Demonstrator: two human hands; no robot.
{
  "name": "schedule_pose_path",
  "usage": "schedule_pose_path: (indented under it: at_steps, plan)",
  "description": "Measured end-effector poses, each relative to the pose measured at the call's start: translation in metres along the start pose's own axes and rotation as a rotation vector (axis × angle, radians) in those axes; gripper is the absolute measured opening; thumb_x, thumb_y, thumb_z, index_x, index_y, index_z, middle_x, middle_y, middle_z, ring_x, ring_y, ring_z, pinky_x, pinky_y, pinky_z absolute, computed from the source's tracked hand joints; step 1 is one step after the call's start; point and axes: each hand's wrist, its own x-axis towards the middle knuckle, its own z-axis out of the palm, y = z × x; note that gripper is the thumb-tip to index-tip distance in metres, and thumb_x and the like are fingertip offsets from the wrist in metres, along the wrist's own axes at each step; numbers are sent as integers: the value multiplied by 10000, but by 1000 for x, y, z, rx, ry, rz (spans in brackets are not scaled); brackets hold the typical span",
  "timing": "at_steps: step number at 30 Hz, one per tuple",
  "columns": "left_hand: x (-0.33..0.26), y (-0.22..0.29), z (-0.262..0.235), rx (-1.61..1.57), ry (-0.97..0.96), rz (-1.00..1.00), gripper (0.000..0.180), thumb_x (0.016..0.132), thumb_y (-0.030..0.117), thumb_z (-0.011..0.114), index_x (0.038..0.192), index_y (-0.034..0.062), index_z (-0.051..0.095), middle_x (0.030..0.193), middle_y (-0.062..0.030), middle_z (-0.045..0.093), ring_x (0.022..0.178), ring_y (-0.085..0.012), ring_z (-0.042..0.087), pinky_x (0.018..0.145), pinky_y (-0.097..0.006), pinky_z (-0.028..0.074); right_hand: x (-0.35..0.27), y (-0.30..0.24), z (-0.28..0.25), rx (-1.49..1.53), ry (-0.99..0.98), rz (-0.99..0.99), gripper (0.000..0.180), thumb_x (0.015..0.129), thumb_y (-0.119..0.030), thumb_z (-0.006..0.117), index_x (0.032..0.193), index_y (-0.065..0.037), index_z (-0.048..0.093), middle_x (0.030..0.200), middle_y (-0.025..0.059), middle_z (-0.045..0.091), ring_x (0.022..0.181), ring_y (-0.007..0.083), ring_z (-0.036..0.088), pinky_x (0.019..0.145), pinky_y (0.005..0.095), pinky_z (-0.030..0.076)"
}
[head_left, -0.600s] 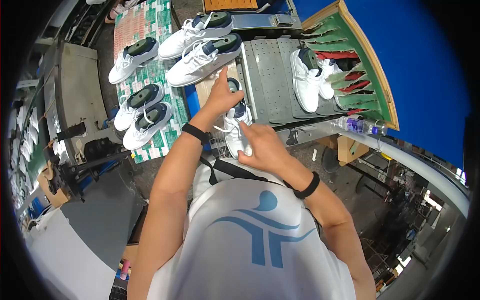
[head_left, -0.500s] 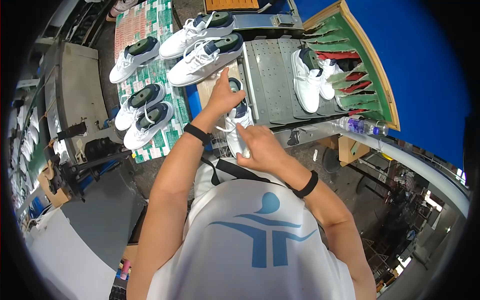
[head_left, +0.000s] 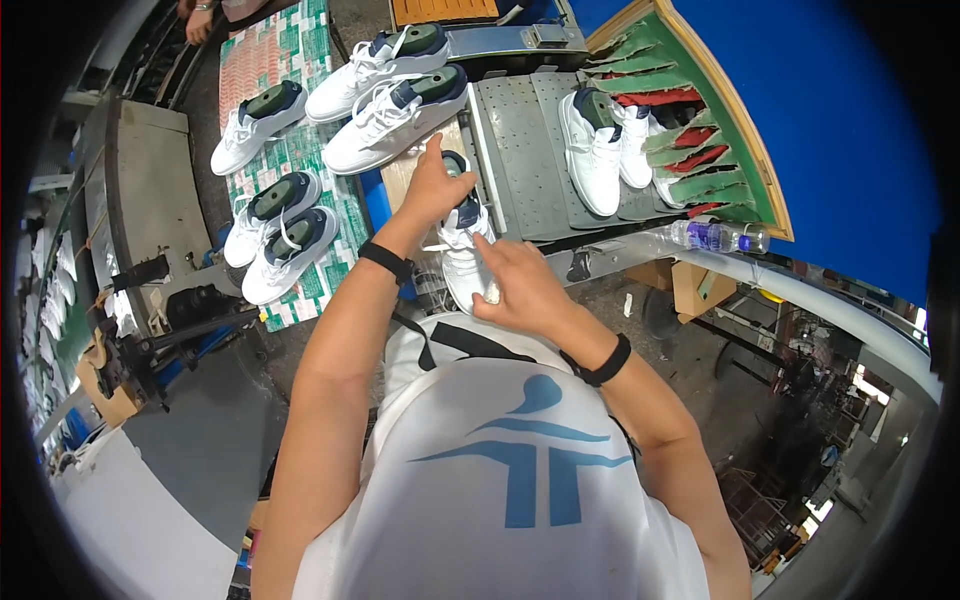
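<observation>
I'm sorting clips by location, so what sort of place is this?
Probably a shoe factory: several white shoes hold dark green forms, and some stand on what looks like a grey conveyor beside a wooden frame hung with green and red strips.

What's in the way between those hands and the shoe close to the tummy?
Nothing visible. The left hand is at the heel end of the white shoe, the right hand at its front, both up against it. The nearest pair of shoes lies beyond the left hand, not in between.
</observation>
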Motion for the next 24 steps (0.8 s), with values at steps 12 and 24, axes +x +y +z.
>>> schedule_pose_path:
  at_steps: [12, 24]
  plan:
    - [7, -8, 2, -79, -37, 46, 1045, 824, 286, 783, 1648, -122, 286, 1574, -389, 486, 1434, -454, 557, 1189, -422, 454, -3, 14, 9, -214, 110, -28, 786, 805, -295, 790, 1450, 108, 588, 1010, 231, 668, 966, 410, 661, 915, 499, 516]
    - [-53, 10, -47, -536, 9, -236, 853, 928, 287, 857, 1591, -25, 419, 1373, -187, 652, 1198, -237, 662, 1037, -380, 552, 10, 102, 68, 619, 283, 571, 572, 1014, -292, 652, 1480, 36, 608, 1249, 146, 747, 1105, 270, 720, 973, 360, 549]
